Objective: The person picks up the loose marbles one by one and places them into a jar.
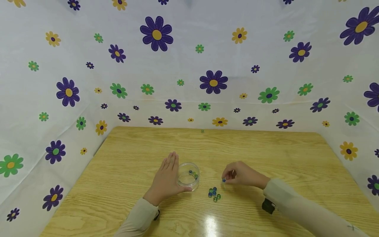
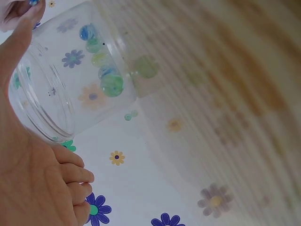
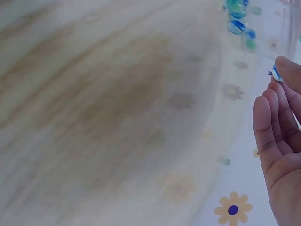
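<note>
A round clear plastic jar stands upright on the table with several blue and green marbles at its bottom. My left hand lies along the jar's left side, fingers straight and thumb stretched across its near side. In the left wrist view the jar appears between thumb and fingers. To the right of it, my right hand pinches a blue marble between thumb and fingertips, just above the table. This marble also shows in the right wrist view. Several loose marbles lie clustered between the hands.
The wooden table fills the space in front of me. One small green marble sits near its far edge. A white cloth with purple, green and yellow flowers hangs behind and along both sides.
</note>
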Action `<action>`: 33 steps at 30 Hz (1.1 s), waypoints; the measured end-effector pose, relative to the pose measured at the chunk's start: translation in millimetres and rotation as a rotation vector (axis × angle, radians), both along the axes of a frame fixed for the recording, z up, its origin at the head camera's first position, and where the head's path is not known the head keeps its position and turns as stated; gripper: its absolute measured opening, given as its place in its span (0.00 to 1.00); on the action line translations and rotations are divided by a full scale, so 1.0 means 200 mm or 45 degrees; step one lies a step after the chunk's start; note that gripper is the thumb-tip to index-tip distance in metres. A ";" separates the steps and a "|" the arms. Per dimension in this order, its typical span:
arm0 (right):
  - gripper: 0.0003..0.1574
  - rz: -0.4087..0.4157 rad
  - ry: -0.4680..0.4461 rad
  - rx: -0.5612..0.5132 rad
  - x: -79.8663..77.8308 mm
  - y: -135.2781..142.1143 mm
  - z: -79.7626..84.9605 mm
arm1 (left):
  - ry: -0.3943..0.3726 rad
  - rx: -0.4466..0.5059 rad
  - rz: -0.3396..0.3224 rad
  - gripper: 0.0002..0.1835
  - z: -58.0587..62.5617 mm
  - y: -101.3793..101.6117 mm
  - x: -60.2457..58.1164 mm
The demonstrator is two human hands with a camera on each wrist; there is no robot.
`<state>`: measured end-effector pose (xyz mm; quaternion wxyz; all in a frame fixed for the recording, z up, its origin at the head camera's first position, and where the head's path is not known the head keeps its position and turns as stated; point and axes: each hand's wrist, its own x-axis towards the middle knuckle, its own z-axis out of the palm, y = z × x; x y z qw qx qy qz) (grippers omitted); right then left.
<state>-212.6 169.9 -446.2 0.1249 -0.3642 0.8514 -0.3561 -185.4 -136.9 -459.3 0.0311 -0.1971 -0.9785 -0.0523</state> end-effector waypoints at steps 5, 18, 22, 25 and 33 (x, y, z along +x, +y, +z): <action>0.05 -0.017 0.032 -0.022 -0.02 -0.02 0.05 | 0.000 0.000 0.000 0.69 0.00 0.00 0.00; 0.06 -0.113 0.097 -0.155 -0.11 -0.08 0.16 | 0.004 0.011 -0.006 0.69 -0.01 -0.01 -0.01; 0.07 -0.144 0.108 -0.165 -0.14 -0.11 0.18 | 0.007 0.011 -0.007 0.69 -0.01 -0.01 -0.01; 0.07 -0.166 0.110 -0.167 -0.16 -0.13 0.18 | -0.003 0.010 -0.003 0.69 -0.01 -0.01 -0.01; 0.08 -0.181 0.115 -0.196 -0.22 -0.18 0.15 | -0.028 0.039 0.003 0.69 0.00 -0.01 0.00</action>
